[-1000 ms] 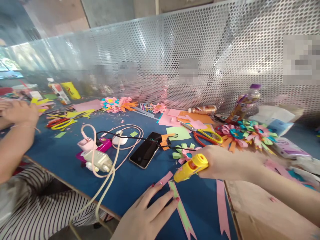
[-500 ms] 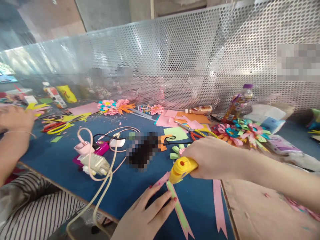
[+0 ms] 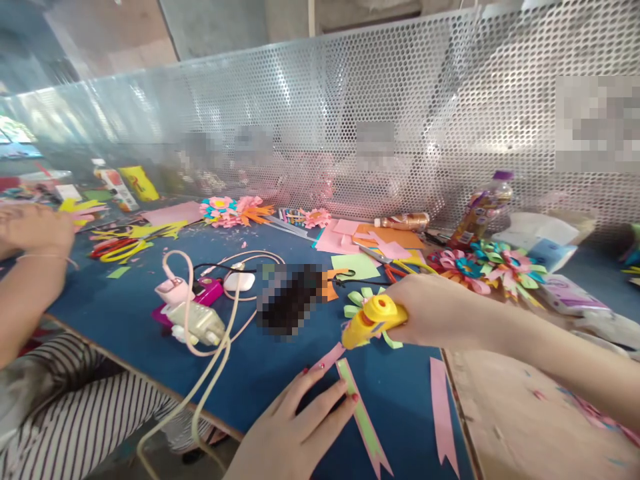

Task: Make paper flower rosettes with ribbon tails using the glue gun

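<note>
Gripping glue gun (image 3: 373,322), right hand (image 3: 433,309) closed.

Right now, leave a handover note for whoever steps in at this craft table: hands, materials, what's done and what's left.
Right hand: holds the yellow glue gun, nozzle aimed down-left just above the strip.
Left hand: fingertips press the green-on-pink paper strip flat on the blue table.
Nearby: a plain pink strip lies to the right; a small green-and-pink flower sits behind the gun; finished paper flowers lie further back.
Done: green layer sits on pink.
Left: likely gluing at the strip's top end.
A co-worker's hand works far left.
</note>
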`<state>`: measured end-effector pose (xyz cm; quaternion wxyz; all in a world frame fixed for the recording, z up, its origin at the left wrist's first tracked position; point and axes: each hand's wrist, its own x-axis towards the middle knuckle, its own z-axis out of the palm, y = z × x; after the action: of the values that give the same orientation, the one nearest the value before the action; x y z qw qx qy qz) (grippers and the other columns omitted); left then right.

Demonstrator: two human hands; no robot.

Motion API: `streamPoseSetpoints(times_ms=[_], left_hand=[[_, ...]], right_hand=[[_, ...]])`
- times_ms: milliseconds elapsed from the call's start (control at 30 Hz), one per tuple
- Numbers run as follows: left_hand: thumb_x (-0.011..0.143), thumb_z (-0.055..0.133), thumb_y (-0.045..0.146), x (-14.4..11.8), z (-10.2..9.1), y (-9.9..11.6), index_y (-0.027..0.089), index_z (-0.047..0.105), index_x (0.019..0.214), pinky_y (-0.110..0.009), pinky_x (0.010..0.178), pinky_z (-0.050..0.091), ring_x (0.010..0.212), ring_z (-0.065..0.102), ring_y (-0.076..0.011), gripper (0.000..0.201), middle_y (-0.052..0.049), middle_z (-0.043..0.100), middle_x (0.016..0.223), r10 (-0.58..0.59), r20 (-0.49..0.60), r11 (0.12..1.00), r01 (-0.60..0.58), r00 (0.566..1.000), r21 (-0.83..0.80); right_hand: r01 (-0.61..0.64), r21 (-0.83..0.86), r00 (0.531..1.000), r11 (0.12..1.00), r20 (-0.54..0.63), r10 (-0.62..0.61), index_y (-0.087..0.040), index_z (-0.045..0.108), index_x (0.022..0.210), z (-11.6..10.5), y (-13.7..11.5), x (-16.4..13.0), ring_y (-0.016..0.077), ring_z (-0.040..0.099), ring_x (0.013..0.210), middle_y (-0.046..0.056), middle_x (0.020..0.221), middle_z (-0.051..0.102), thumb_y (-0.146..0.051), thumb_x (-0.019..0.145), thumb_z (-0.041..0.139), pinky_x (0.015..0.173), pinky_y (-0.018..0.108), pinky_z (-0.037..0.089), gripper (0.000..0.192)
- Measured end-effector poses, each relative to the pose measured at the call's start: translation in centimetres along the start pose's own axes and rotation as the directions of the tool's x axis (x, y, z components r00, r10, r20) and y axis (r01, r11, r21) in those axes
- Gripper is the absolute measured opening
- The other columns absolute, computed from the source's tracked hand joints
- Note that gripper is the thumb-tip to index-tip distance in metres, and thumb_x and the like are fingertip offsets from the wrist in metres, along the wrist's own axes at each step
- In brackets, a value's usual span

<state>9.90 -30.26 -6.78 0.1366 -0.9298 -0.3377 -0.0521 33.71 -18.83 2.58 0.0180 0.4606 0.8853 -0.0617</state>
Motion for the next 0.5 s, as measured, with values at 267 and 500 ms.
streamPoseSetpoints(times_ms=[267, 500], left_hand=[[0.082, 0.055, 0.015, 0.1, -0.3, 0.0, 0.026, 0.031, 0.14, -0.034, 0.099, 0.045, 0.129, 0.038, -0.022, 0.064, 0.005, 0.042, 0.141, -0.037, 0.018, 0.998, 0.038, 0.999, -0.056], [0.084, 0.055, 0.016, 0.1, -0.4, 0.0, 0.028, 0.03, 0.141, -0.033, 0.1, 0.044, 0.129, 0.039, -0.0212, 0.064, 0.005, 0.044, 0.139, -0.051, 0.008, 0.994, 0.051, 0.999, -0.1]], right_hand=[[-0.008, -0.046, 1.0, 0.999, -0.018, 0.007, -0.024, 0.06, 0.072, 1.2, 0.2, 0.7, 0.0175, 0.059, 0.066, 0.0, 0.072, 0.064, -0.039, 0.07, 0.056, 0.053, 0.026, 0.03, 0.016], [-0.02, -0.037, 1.0, 0.999, -0.002, 0.019, -0.023, 0.062, 0.073, 1.2, 0.1, 0.7, 0.0174, 0.06, 0.065, 0.0, 0.072, 0.065, -0.037, 0.07, 0.058, 0.052, 0.026, 0.032, 0.015]])
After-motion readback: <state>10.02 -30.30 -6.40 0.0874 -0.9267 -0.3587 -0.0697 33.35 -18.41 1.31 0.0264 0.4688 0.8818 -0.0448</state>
